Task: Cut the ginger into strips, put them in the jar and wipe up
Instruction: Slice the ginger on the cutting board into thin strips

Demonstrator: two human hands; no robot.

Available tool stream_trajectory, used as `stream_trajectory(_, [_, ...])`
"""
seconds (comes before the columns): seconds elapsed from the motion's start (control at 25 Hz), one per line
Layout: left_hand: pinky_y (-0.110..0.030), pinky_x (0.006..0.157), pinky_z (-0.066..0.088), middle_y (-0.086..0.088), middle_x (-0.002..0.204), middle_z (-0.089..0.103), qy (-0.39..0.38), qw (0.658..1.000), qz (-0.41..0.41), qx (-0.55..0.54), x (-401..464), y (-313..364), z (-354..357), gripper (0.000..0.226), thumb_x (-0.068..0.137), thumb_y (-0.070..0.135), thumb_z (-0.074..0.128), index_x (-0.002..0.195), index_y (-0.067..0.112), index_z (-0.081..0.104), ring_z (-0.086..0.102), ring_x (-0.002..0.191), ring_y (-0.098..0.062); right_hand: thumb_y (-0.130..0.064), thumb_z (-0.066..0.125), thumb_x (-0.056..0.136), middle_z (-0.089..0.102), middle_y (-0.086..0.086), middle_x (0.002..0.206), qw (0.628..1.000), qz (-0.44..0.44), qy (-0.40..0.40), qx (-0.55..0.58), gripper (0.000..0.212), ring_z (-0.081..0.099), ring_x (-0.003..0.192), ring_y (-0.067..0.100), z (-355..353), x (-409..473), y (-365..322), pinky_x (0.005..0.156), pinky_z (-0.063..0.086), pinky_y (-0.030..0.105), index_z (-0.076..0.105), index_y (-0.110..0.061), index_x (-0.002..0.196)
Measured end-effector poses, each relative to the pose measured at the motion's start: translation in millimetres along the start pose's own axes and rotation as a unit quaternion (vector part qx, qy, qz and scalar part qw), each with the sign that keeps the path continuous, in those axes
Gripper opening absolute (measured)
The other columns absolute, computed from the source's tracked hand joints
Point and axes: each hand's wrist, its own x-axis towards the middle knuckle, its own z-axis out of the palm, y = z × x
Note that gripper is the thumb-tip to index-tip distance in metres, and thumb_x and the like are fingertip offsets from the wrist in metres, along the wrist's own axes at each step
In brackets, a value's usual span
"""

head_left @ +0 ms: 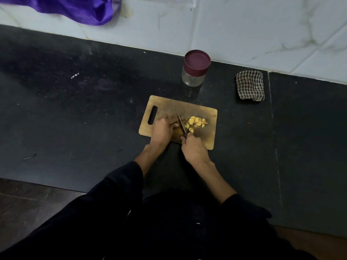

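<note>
The right hand [193, 149] grips the knife [181, 125] on the board [206, 113]. Left of the grip, the left hand [162, 131] rests on the board, fingers at the blade. Ginger pieces [196, 121] lie just right of the blade. Beyond the grip stands the jar [194, 72]; the cloth [250, 85] lies farther right, on the counter [75, 109].

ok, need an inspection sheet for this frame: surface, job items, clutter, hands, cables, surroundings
Surface: dark stone counter, scattered pale specks.
Job's things: wooden cutting board with yellow ginger pieces; glass jar behind the board, maroon lid on; folded checked cloth to the right of the jar.
Clutter: purple fabric at far left by the wall.
Hands: left hand steadies the ginger on the board; right hand holds a knife, grip curled round the handle.
Cables: nothing seen.
Surroundings: white marbled wall tiles behind the counter.
</note>
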Motion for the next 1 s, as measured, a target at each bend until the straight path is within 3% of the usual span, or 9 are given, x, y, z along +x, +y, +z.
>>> stream_trajectory(0.12, [-0.033,0.081,0.052,-0.009,0.097,0.070,0.038,0.999,-0.006,-0.023,-2,0,1,0.021,0.084,0.004,0.065,0.104,0.006,0.072,0.064,0.087,-0.020,-0.029,0.042,0.105,0.067,0.013,0.103,0.999,0.008,0.018,-0.029,0.026,0.067,0.093,0.028,5,-2,-5,0.071,0.054,0.039,0.053,-0.008,0.116])
stream_trajectory(0.36, [-0.015,0.076,0.042,-0.008,0.094,0.069,0.040,0.998,-0.012,-0.052,1,3,-2,0.015,0.082,0.004,0.068,0.097,0.004,0.072,0.059,0.084,-0.012,-0.028,0.041,0.106,0.063,0.016,0.115,0.998,0.055,-0.005,-0.031,0.027,0.060,0.107,0.032,7,-2,-9,0.071,0.042,0.038,0.050,-0.008,0.121])
stream_trajectory(0.64, [-0.018,0.081,0.045,-0.008,0.097,0.069,0.034,0.998,-0.003,-0.062,0,0,-3,0.017,0.083,0.004,0.067,0.100,0.005,0.071,0.062,0.091,-0.015,-0.034,0.041,0.105,0.063,0.013,0.108,0.998,0.055,-0.033,-0.001,0.029,0.063,0.093,0.027,3,-1,1,0.075,0.054,0.042,0.054,-0.010,0.117])
stream_trajectory(0.8, [-0.009,0.078,0.044,-0.005,0.096,0.071,0.036,0.995,-0.019,-0.088,0,-2,-5,0.018,0.081,0.006,0.070,0.099,0.006,0.071,0.063,0.089,-0.012,-0.035,0.040,0.105,0.060,0.010,0.102,0.997,0.068,-0.026,0.013,0.030,0.064,0.091,0.028,-2,-8,7,0.079,0.058,0.049,0.053,-0.010,0.115])
stream_trajectory(1.0, [0.001,0.075,0.037,-0.003,0.098,0.071,0.040,0.995,-0.023,-0.088,-2,-2,-6,0.017,0.082,0.006,0.070,0.099,0.007,0.072,0.057,0.087,-0.003,-0.036,0.041,0.105,0.055,0.002,0.088,0.999,0.035,-0.011,0.039,0.027,0.065,0.086,0.024,-6,-10,2,0.074,0.059,0.048,0.052,-0.012,0.113])
